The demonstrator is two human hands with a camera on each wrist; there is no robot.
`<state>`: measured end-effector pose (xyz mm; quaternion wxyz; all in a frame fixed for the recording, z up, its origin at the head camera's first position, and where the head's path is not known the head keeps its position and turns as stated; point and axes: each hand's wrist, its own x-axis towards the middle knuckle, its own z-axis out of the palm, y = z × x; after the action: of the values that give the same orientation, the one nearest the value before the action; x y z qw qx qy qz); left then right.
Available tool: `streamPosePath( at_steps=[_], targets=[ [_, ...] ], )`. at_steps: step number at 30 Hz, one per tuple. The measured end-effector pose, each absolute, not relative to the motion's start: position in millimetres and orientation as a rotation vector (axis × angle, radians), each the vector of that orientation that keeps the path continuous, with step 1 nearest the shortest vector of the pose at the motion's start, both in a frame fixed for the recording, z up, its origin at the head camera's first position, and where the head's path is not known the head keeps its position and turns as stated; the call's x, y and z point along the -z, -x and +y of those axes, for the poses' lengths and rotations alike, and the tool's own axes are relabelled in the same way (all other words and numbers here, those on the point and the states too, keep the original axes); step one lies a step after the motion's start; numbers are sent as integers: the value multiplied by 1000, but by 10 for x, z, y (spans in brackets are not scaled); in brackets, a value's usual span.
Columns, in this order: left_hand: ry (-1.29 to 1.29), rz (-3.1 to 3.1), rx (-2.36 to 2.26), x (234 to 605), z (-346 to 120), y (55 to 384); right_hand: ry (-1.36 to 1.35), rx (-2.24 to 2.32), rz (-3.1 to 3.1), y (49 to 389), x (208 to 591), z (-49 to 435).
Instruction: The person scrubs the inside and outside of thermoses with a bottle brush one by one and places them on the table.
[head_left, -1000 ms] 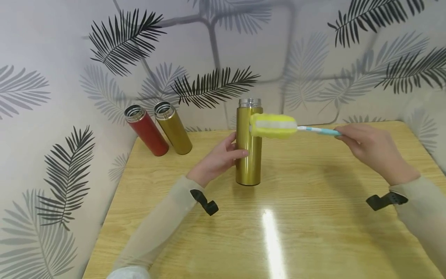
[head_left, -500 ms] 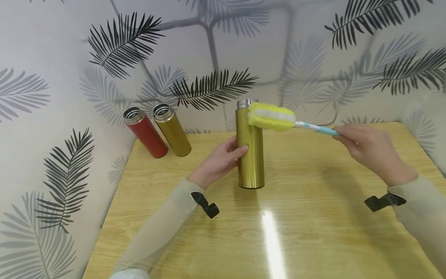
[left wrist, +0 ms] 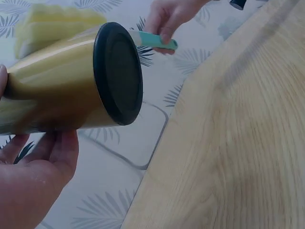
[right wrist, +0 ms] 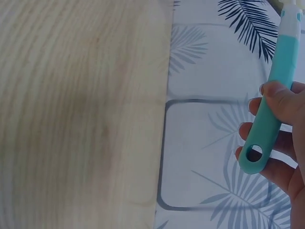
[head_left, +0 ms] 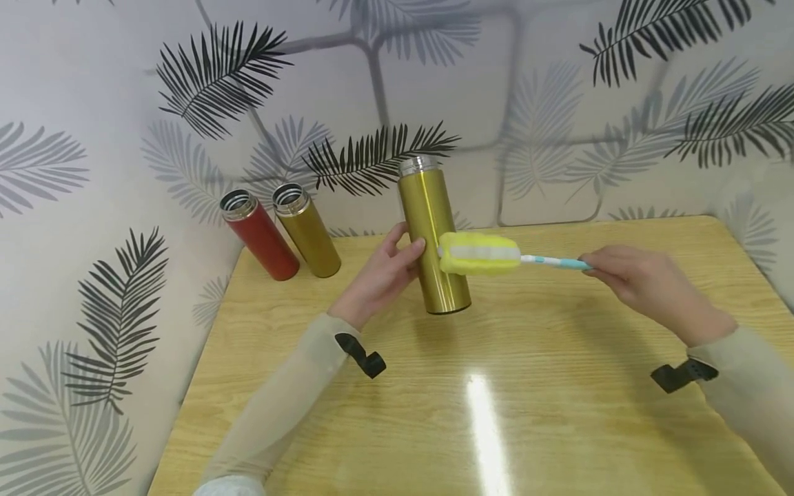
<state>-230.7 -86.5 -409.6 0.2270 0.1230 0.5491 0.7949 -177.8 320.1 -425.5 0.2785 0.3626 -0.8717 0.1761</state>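
Observation:
In the head view my left hand grips a gold thermos bottle from its left side. The bottle has no lid, only a bare steel neck, and leans with its mouth to the left. Its dark base shows in the left wrist view, raised off the table. My right hand holds a bottle brush by its teal handle, fingers curled round it in the right wrist view. The brush's yellow sponge head lies across the bottle's lower right side, outside it; whether it touches is hard to tell.
A red thermos bottle and a second gold one, both lidless, stand side by side at the table's back left. The wooden table meets a leaf-patterned wall at the back.
The gold bottle has risen and tipped, its mouth going left. The brush first went up near the bottle's neck, then down to its lower side. Both other bottles stay in place.

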Motion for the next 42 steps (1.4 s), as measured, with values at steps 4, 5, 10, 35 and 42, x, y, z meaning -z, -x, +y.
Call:
streamPosePath(
  at_steps=[4, 5, 10, 35, 42],
  targets=[
    [-288, 1529, -2246, 4103, -892, 2348, -1016, -473, -2362, 1725, 4341, 3213],
    [-275, 1535, -2257, 4101, -898, 2352, -1024, -473, -2366, 1711, 4365, 3215],
    [-243, 1559, -2293, 4106, -929, 2375, -1068, -479, -2366, 1654, 4486, 3227],
    [-293, 2223, -2096, 4195, -1043, 2357, -1073, -446, -2322, 1551, 4616, 3324],
    [-427, 2255, -2197, 4224, -969, 2287, -989, -431, -2330, 1599, 4567, 3227]
  ],
)
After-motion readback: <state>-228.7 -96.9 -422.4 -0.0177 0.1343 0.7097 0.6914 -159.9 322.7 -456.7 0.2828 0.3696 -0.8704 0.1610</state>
